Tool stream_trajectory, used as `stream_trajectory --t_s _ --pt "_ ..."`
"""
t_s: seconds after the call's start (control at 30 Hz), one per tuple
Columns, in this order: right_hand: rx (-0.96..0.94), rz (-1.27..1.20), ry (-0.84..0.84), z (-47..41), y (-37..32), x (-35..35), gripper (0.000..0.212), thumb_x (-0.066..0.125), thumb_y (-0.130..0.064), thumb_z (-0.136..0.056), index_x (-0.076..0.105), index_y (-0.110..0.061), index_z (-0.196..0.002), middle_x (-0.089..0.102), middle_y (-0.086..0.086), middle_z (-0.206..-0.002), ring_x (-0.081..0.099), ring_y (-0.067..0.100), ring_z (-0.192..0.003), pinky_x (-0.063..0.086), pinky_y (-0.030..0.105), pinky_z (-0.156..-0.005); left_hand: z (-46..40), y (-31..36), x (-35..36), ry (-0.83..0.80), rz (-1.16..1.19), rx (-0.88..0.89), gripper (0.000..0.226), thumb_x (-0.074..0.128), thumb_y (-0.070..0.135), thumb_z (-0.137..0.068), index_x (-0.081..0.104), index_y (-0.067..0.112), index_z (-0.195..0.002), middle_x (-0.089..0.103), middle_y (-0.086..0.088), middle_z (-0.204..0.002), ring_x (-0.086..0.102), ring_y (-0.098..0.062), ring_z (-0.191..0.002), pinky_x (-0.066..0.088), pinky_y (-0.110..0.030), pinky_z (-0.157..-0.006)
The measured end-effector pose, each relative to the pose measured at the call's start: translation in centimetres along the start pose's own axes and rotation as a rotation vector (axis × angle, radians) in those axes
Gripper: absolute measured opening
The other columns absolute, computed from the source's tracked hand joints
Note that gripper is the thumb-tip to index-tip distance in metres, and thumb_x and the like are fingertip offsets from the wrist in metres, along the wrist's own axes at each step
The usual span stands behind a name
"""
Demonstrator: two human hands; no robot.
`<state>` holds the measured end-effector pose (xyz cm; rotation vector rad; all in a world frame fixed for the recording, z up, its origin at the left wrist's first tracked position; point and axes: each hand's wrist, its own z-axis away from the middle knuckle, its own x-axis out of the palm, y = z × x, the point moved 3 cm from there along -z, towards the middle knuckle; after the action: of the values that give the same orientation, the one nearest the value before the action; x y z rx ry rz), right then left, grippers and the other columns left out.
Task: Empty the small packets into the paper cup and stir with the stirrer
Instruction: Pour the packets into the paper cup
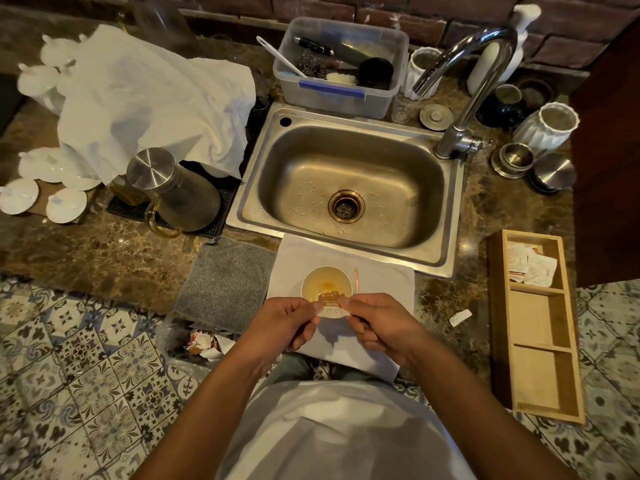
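Note:
A white paper cup (325,282) stands on a white cloth (381,289) at the counter's front edge, with brownish powder at its bottom. A thin wooden stirrer (356,280) lies on the cloth just right of the cup. Both hands hold one small packet (330,304) over the cup's near rim. My left hand (287,323) pinches its left end and my right hand (381,327) pinches its right end. More packets (530,268) lie in the far compartment of a wooden tray (540,344) at the right.
A steel sink (346,188) with a tall faucet (464,88) lies behind the cup. A grey mat (228,278) is left of the cloth. Torn wrappers (202,342) sit in a bag below the counter edge. A torn scrap (460,318) lies on the counter.

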<state>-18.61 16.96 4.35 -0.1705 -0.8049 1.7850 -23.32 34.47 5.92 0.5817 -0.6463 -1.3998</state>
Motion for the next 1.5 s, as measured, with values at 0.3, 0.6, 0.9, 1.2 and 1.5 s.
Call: stream_trajectory --t_s 0.3,0.6,0.9,1.2,1.5 --pt "0.005 0.001 -0.019 0.0 0.5 0.6 0.028 0.060 -0.020 -0.102 0.067 -0.009 -0.077 0.044 0.001 -0.050 0.026 0.010 -0.038 0.017 0.022 -0.038 0.5 -0.8 0.6 -0.033 0.014 -0.012 0.033 0.061 0.024 -0.099 0.064 0.011 -0.068 0.053 -0.004 -0.052 0.036 -0.011 -0.040 0.029 -0.021 -0.043" --pt "-0.013 0.002 -0.011 0.0 1.0 1.0 0.031 0.062 -0.022 -0.101 0.066 -0.013 -0.072 0.043 0.002 -0.052 0.025 0.011 -0.041 0.016 0.023 -0.039 0.4 -0.6 0.5 -0.016 0.017 0.025 0.031 0.059 0.020 -0.099 0.065 0.007 -0.072 0.052 -0.004 -0.052 0.036 -0.014 -0.042 0.027 -0.027 -0.048" --pt "-0.009 -0.090 0.033 -0.1 1.8 -0.1 0.019 0.059 -0.020 -0.102 0.070 -0.005 -0.097 0.041 0.001 -0.049 0.024 0.011 -0.038 0.013 0.024 -0.040 0.6 -0.8 0.6 -0.007 0.023 0.037 0.032 0.058 0.017 -0.100 0.063 0.007 -0.070 0.053 -0.006 -0.052 0.037 -0.013 -0.041 0.030 -0.027 -0.047" --pt "-0.030 -0.006 -0.021 0.4 1.6 0.3 0.018 0.060 -0.015 -0.101 0.067 -0.007 -0.087 0.048 0.001 -0.050 0.031 0.011 -0.039 0.021 0.023 -0.038 0.4 -1.1 0.8 0.027 0.017 0.044 0.032 0.058 0.016 -0.099 0.064 0.006 -0.069 0.053 -0.006 -0.050 0.038 -0.014 -0.040 0.030 -0.029 -0.048" --pt "-0.051 0.038 -0.051 0.2 1.0 0.6 0.031 0.062 -0.028 -0.101 0.067 -0.010 -0.076 0.049 0.005 -0.055 0.033 0.011 -0.039 0.022 0.023 -0.038 0.8 -1.0 0.9 0.066 -0.027 0.047 0.043 0.056 0.021 -0.100 0.059 0.010 -0.059 0.047 -0.009 -0.049 0.034 -0.018 -0.042 0.028 -0.031 -0.051"
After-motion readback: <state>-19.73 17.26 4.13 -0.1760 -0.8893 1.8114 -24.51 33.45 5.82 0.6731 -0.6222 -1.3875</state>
